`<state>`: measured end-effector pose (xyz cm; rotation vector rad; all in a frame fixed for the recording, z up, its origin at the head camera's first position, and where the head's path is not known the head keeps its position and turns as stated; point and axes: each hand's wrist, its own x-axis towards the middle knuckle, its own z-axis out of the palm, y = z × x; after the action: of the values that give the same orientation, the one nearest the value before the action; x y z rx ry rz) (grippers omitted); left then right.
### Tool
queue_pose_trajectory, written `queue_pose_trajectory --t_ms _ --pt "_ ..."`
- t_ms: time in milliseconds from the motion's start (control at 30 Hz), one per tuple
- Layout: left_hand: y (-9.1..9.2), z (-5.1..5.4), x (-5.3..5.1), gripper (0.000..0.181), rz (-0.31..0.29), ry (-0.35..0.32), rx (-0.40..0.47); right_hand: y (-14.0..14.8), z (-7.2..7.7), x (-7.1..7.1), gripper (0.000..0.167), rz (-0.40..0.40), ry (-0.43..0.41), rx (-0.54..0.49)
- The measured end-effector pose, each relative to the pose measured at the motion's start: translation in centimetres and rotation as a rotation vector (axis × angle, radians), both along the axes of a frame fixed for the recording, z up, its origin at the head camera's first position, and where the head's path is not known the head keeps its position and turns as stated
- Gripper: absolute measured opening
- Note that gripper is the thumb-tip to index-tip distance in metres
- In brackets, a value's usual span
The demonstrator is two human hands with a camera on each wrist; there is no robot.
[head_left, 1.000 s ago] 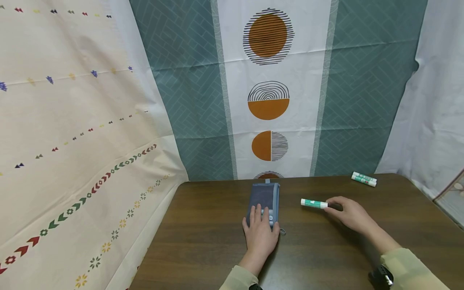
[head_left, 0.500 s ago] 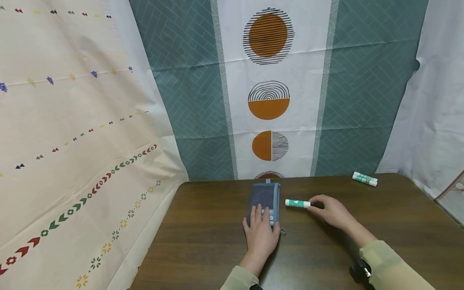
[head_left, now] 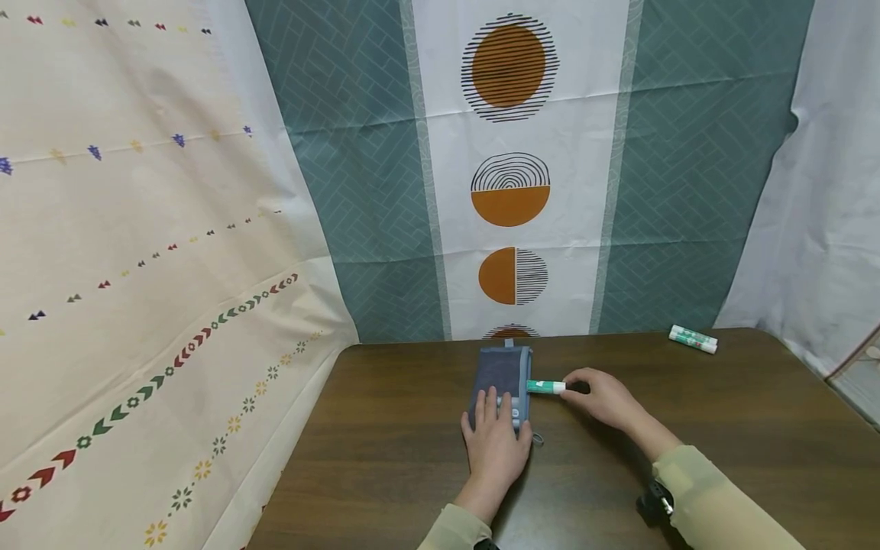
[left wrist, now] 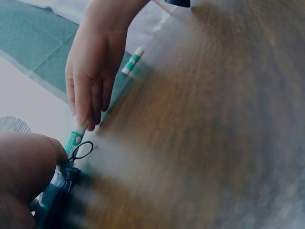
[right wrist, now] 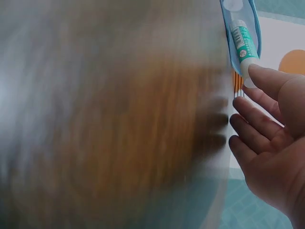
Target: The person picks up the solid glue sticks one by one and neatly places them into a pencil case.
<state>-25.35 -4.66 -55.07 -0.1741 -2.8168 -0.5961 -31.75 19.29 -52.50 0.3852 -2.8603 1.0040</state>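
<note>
A blue-grey pouch (head_left: 498, 369) lies on the table, and the left hand (head_left: 493, 451) rests spread on its lower part. The right hand (head_left: 605, 399) pinches one end of a green and white glue stick (head_left: 546, 387) between thumb and index finger. In the right wrist view the far end of that glue stick (right wrist: 243, 43) lies within the open side of the pouch (right wrist: 258, 28), while the right hand (right wrist: 276, 119) holds its white end, other fingers extended. The left wrist view shows the pouch's loop (left wrist: 84, 150) beside the left hand (left wrist: 28, 167).
A second green and white glue stick (head_left: 693, 339) lies near the back right edge of the brown table (head_left: 385, 458). Patterned cloths (head_left: 371, 191) hang behind and to the left. A framed item (head_left: 859, 374) stands at the right edge.
The right hand has moved left with its glue stick, from out over the table to the pouch's right side. The left hand and pouch have stayed in place.
</note>
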Motion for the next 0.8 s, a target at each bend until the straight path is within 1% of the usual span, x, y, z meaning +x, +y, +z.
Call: queue_pose_trajectory --t_ms 233,400,600,800 --pt "-0.1 0.0 0.1 0.063 -0.005 0.003 0.006 -1.0 -0.2 -0.6 0.026 0.02 -0.016 -0.005" --pt "-0.1 0.0 0.0 0.063 -0.006 0.003 0.011 -1.9 -0.2 -0.7 0.023 0.046 -0.018 -0.016" --pt "0.0 0.0 -0.1 0.063 -0.005 0.011 0.014 -2.9 0.2 -0.8 0.023 0.051 -0.025 -0.031" --pt "0.0 0.0 -0.1 0.062 -0.009 0.007 0.009 -3.9 0.1 -1.0 0.022 0.065 -0.02 -0.022"
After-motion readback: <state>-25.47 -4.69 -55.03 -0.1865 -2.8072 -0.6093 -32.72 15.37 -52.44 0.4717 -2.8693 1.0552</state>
